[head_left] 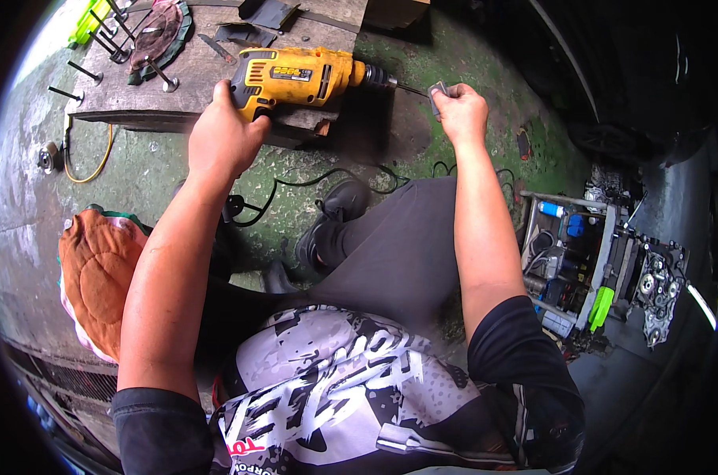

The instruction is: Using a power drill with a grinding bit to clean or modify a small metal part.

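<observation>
My left hand (226, 136) is wrapped round the grip of a yellow and black power drill (305, 77), which lies level over the bench edge with its chuck to the right. From the chuck (377, 77) a thin metal rod (411, 89) runs toward my right hand (465, 115). Those fingers pinch a folded dark grey piece of sandpaper (437, 100) at the rod's far end. Whatever the rod ends in is hidden by the sandpaper and fingers.
Several engine valves (171, 84) stand on the wooden bench (129, 99), near a stained cloth (162, 33) and dark sandpaper sheets (269, 13). A black cord (295, 184) crosses the green floor. An orange cloth (102, 269) lies left; a parts-filled cart (608, 253) stands right.
</observation>
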### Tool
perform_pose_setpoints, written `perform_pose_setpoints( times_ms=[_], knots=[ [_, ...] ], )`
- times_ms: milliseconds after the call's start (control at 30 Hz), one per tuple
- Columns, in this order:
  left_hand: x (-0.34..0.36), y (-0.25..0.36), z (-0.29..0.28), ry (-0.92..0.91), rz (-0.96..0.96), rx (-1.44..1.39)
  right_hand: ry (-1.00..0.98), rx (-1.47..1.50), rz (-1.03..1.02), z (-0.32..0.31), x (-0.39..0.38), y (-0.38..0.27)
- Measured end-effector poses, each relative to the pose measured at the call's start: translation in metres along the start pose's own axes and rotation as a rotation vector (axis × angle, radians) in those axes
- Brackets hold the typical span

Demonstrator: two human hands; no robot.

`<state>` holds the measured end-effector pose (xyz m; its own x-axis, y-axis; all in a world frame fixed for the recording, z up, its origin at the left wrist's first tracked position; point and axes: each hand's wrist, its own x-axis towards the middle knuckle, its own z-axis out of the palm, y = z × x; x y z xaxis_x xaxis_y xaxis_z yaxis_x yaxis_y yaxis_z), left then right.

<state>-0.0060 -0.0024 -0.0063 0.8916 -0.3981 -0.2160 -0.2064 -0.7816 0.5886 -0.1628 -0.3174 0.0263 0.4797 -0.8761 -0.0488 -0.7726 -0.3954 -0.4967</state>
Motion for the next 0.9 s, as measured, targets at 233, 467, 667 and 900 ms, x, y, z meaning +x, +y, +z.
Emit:
perform_pose_setpoints(
  times_ms=[233, 467, 667, 900],
  knots=[
    [0.001, -0.001, 0.001, 0.004, 0.005, -0.003, 0.012, -0.034, -0.037, 0.001, 0.003, 0.000],
    [0.001, 0.002, -0.001, -0.010, 0.001, -0.015, 0.014, -0.057, -0.053, 0.002, 0.007, 0.003],
    [0.000, 0.001, -0.002, -0.014, -0.008, -0.015, 0.015, -0.085, -0.046, 0.005, 0.011, 0.000],
    [0.000, 0.001, -0.002, -0.014, -0.001, -0.012, 0.057, -0.116, -0.151, 0.009, 0.016, 0.002]
  ],
)
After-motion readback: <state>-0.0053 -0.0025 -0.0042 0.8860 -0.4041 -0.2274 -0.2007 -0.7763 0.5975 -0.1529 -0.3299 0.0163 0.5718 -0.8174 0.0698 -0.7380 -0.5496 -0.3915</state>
